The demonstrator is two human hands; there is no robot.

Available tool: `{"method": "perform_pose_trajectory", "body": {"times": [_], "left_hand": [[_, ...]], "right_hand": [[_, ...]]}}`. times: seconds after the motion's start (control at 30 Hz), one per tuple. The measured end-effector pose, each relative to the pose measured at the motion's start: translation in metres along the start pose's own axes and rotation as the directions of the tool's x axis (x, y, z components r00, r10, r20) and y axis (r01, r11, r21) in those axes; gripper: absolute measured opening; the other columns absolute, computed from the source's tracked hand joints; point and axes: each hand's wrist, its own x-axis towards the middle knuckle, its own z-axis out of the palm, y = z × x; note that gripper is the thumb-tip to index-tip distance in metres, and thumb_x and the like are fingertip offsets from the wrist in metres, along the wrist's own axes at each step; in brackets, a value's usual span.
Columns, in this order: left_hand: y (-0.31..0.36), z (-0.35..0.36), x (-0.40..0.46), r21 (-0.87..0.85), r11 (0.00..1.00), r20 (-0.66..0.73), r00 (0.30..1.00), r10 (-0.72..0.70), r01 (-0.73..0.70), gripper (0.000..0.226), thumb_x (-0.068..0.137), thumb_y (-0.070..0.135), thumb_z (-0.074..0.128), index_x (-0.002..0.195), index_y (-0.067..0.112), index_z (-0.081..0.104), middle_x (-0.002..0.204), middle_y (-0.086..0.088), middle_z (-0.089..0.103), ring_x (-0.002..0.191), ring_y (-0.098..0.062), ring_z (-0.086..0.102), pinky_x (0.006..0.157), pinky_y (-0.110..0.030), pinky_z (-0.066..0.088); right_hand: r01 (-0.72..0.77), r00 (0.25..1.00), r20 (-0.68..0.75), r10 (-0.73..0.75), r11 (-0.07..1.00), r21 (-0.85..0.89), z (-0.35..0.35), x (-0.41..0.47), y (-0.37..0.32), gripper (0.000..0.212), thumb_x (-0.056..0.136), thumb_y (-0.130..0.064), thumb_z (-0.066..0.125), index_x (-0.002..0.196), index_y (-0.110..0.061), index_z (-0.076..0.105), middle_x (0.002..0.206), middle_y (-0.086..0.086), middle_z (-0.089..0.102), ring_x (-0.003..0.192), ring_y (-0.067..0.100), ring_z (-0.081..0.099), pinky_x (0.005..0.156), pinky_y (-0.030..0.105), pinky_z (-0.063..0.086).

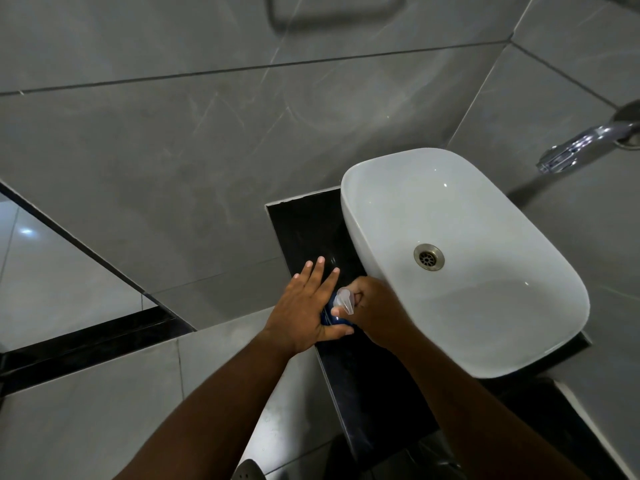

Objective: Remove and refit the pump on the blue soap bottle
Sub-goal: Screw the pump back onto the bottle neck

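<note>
The blue soap bottle (330, 315) stands on the black counter (304, 230) left of the basin, mostly hidden between my hands. My left hand (304, 310) presses against its left side with the thumb under it and the fingers stretched out flat. My right hand (374, 310) is curled around the clear pump (345, 300) at the bottle's top, whose nozzle points toward me. Whether the pump is screwed on or loose cannot be told.
A white oval basin (460, 265) with a metal drain (428, 257) sits on the counter at the right. A chrome tap (585, 143) juts from the right wall. Grey tiled walls rise behind; the counter's front edge (332, 375) drops to the floor.
</note>
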Motion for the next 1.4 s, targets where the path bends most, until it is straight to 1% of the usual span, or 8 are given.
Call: {"method": "perform_pose_trajectory", "body": {"times": [0.3, 0.43, 0.63, 0.8, 0.9, 1.07, 1.2, 1.4], "left_hand": [[0.000, 0.000, 0.000, -0.008, 1.000, -0.012, 1.000, 0.011, -0.011, 0.104, 0.078, 0.082, 0.045, 0.154, 0.025, 0.003, 0.158, -0.001, -0.015, 0.143, -0.018, -0.020, 0.114, -0.038, -0.006], [0.000, 0.004, 0.001, -0.035, 0.999, -0.022, 1.000, -0.006, 0.005, 0.104, 0.076, 0.083, 0.044, 0.154, 0.024, 0.007, 0.161, -0.004, -0.006, 0.143, -0.018, -0.017, 0.115, -0.040, -0.003], [-0.004, 0.007, 0.002, -0.055, 0.999, -0.026, 1.000, 0.000, -0.002, 0.100, 0.077, 0.082, 0.040, 0.153, 0.024, 0.011, 0.163, -0.005, 0.000, 0.143, -0.016, -0.017, 0.114, -0.039, -0.004], [-0.004, 0.001, 0.003, -0.019, 1.000, -0.017, 1.000, 0.018, -0.018, 0.100, 0.079, 0.080, 0.046, 0.154, 0.023, 0.013, 0.163, -0.008, 0.000, 0.145, -0.020, -0.012, 0.115, -0.042, -0.001], [-0.005, -0.002, 0.004, 0.013, 1.000, -0.003, 1.000, 0.022, -0.022, 0.103, 0.077, 0.083, 0.043, 0.154, 0.024, 0.011, 0.162, -0.008, -0.002, 0.147, -0.025, -0.009, 0.115, -0.042, -0.002], [-0.006, 0.003, 0.003, -0.007, 1.000, -0.016, 1.000, 0.025, -0.025, 0.103, 0.076, 0.085, 0.041, 0.154, 0.026, 0.010, 0.162, -0.007, -0.004, 0.143, -0.020, -0.016, 0.114, -0.042, -0.002], [-0.006, 0.005, 0.003, -0.023, 1.000, -0.021, 1.000, 0.007, -0.008, 0.103, 0.075, 0.087, 0.039, 0.153, 0.026, 0.010, 0.162, -0.006, -0.004, 0.142, -0.018, -0.017, 0.115, -0.043, -0.001], [-0.003, 0.012, 0.001, -0.096, 0.995, -0.033, 0.999, -0.038, 0.034, 0.104, 0.074, 0.089, 0.040, 0.153, 0.029, 0.009, 0.162, -0.006, -0.002, 0.141, -0.017, -0.016, 0.113, -0.043, -0.001]], "right_hand": [[0.043, 0.996, 0.083, -0.043, 0.999, 0.010, -0.009, -0.007, -0.005, 0.044, 0.083, -0.036, 0.056, 0.101, 0.003, 0.065, 0.096, 0.026, 0.068, 0.088, 0.034, 0.066, 0.086, 0.052, 0.053], [0.045, 0.995, 0.092, -0.030, 0.985, -0.164, -0.003, -0.003, 0.000, 0.043, 0.089, -0.027, 0.059, 0.116, 0.006, 0.056, 0.116, 0.025, 0.061, 0.105, 0.034, 0.060, 0.099, 0.040, 0.046], [-0.038, 0.999, 0.004, 0.039, 0.984, -0.175, 0.008, -0.008, -0.001, 0.039, 0.085, -0.034, 0.064, 0.113, -0.009, 0.054, 0.105, 0.008, 0.062, 0.090, 0.016, 0.059, 0.074, 0.016, 0.044], [-0.081, 0.995, 0.052, 0.087, 0.989, -0.122, -0.002, -0.018, -0.016, 0.043, 0.086, -0.024, 0.063, 0.125, -0.009, 0.050, 0.114, 0.010, 0.061, 0.103, 0.020, 0.058, 0.091, 0.033, 0.048], [0.005, 0.998, 0.069, 0.014, 0.959, -0.282, -0.025, -0.023, -0.024, 0.064, 0.082, -0.026, 0.068, 0.138, -0.021, 0.038, 0.109, 0.002, 0.056, 0.092, 0.011, 0.053, 0.083, 0.025, 0.044], [0.243, 0.949, 0.304, -0.079, 0.797, -0.552, -0.040, -0.016, -0.041, 0.042, 0.089, -0.017, 0.059, 0.131, -0.015, 0.050, 0.125, 0.010, 0.056, 0.111, 0.022, 0.055, 0.092, 0.026, 0.043], [0.208, 0.953, 0.297, -0.054, 0.829, -0.518, -0.047, -0.020, -0.054, 0.027, 0.090, -0.011, 0.052, 0.114, -0.014, 0.062, 0.112, 0.013, 0.059, 0.101, 0.030, 0.056, 0.087, 0.046, 0.048], [0.076, 0.934, 0.322, 0.156, 0.794, -0.604, -0.039, -0.011, -0.075, 0.042, 0.094, -0.025, 0.052, 0.132, -0.007, 0.047, 0.134, 0.017, 0.051, 0.123, 0.032, 0.049, 0.106, 0.041, 0.038]]}}
